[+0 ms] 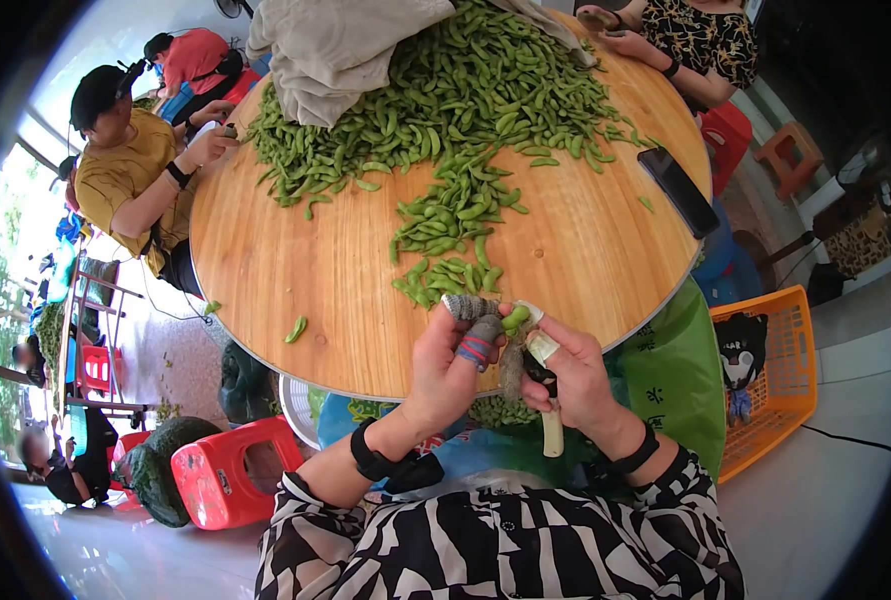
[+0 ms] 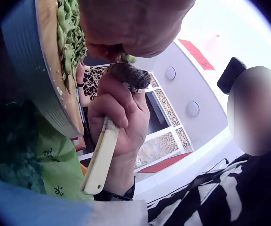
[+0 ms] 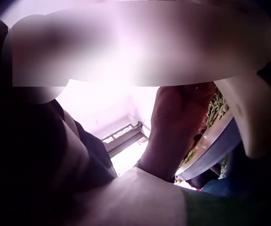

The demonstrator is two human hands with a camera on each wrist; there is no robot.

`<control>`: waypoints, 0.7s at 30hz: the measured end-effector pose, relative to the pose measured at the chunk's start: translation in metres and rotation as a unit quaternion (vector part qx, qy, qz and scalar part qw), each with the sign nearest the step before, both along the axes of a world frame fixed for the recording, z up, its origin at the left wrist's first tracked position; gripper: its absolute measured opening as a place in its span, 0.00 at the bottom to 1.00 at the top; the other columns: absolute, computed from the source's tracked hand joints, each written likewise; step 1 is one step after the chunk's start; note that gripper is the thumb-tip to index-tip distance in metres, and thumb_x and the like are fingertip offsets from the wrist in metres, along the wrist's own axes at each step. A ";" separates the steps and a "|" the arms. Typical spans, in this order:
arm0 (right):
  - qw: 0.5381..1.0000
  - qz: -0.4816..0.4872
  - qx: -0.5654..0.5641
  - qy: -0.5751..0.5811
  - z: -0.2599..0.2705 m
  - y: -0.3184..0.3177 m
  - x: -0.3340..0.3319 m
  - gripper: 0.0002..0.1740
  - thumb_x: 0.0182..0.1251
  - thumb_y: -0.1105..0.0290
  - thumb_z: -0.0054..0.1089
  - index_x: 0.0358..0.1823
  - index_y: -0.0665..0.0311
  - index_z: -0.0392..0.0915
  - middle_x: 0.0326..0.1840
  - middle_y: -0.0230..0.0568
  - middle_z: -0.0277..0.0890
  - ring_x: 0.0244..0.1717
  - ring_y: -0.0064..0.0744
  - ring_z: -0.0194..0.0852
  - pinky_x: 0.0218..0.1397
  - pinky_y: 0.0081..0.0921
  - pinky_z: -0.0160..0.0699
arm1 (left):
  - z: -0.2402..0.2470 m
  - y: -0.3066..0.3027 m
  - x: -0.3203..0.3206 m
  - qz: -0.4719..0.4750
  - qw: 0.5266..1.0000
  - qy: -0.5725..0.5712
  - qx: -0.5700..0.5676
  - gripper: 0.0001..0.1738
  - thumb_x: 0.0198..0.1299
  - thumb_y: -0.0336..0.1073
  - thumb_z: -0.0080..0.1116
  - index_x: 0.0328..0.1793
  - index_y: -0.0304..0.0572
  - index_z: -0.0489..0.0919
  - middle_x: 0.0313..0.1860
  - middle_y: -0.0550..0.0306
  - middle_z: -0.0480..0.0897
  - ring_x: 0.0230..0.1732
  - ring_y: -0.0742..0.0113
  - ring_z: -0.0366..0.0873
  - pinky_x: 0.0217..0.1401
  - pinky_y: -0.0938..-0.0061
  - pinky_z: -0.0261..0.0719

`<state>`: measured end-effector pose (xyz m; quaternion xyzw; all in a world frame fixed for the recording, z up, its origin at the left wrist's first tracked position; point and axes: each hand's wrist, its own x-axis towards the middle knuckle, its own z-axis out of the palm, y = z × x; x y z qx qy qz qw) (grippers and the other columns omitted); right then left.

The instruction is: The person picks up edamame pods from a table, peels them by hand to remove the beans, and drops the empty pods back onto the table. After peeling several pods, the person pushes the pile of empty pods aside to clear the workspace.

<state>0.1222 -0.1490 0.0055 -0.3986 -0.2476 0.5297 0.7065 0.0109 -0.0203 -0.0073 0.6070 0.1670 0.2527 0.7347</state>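
Observation:
Over the table's near edge in the head view, the left hand [image 1: 447,362], with grey wraps on its fingers, pinches a green pod [image 1: 514,318] together with the right hand's fingertips. The right hand [image 1: 577,375] has its fingers curled round a tool with a pale handle [image 1: 552,434]; the handle's end sticks out below the fist. In the left wrist view the same handle [image 2: 100,162] shows under the right hand [image 2: 121,113]. The tool's working end is hidden. A small line of pods [image 1: 455,215] lies just beyond the hands. The right wrist view is largely blurred.
A large pod heap [image 1: 445,90] with a grey cloth [image 1: 335,50] covers the far part of the round table [image 1: 295,270]. A phone [image 1: 677,190] lies at the right edge. People sit left and far right. An orange basket [image 1: 800,370] and red stool [image 1: 230,475] flank the table.

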 end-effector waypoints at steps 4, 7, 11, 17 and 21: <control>0.991 0.011 0.016 0.131 0.000 -0.001 0.003 0.23 0.75 0.69 0.37 0.69 0.65 0.62 0.40 0.44 0.76 0.17 0.18 0.59 0.16 0.12 0.59 | -0.003 0.014 0.001 -0.050 0.992 -0.036 -0.107 0.12 0.67 0.26 0.48 0.55 0.37 0.72 0.50 0.55 0.82 0.33 0.76 0.77 0.33 0.83 0.74; 0.984 0.039 0.017 0.175 0.002 -0.002 0.006 0.23 0.75 0.69 0.37 0.69 0.65 0.61 0.40 0.46 0.76 0.17 0.19 0.60 0.15 0.14 0.58 | 0.000 0.021 0.000 -0.160 0.928 -0.107 -0.319 0.11 0.67 0.27 0.49 0.54 0.38 0.72 0.49 0.55 0.82 0.30 0.76 0.77 0.29 0.82 0.73; 0.986 0.033 0.002 0.165 -0.003 -0.002 0.007 0.23 0.75 0.68 0.37 0.70 0.64 0.60 0.35 0.44 0.74 0.16 0.19 0.60 0.14 0.15 0.59 | 0.010 0.023 -0.001 -0.146 0.968 -0.042 -0.202 0.13 0.66 0.29 0.52 0.56 0.38 0.73 0.47 0.55 0.82 0.32 0.73 0.78 0.29 0.81 0.72; 0.984 0.038 -0.030 0.174 0.000 0.000 0.002 0.23 0.76 0.68 0.38 0.70 0.63 0.60 0.24 0.36 0.66 0.16 0.19 0.60 0.14 0.15 0.58 | 0.027 0.034 -0.010 -0.061 0.869 0.023 0.490 0.18 0.57 0.26 0.60 0.55 0.36 0.76 0.37 0.47 0.79 0.29 0.55 0.77 0.30 0.72 0.73; 0.987 0.036 -0.017 0.154 0.005 0.002 -0.001 0.23 0.76 0.66 0.38 0.69 0.64 0.61 0.24 0.35 0.66 0.16 0.18 0.60 0.14 0.14 0.56 | 0.025 0.027 -0.009 -0.049 0.925 0.001 0.377 0.17 0.57 0.25 0.59 0.54 0.36 0.78 0.29 0.49 0.78 0.26 0.56 0.75 0.30 0.72 0.74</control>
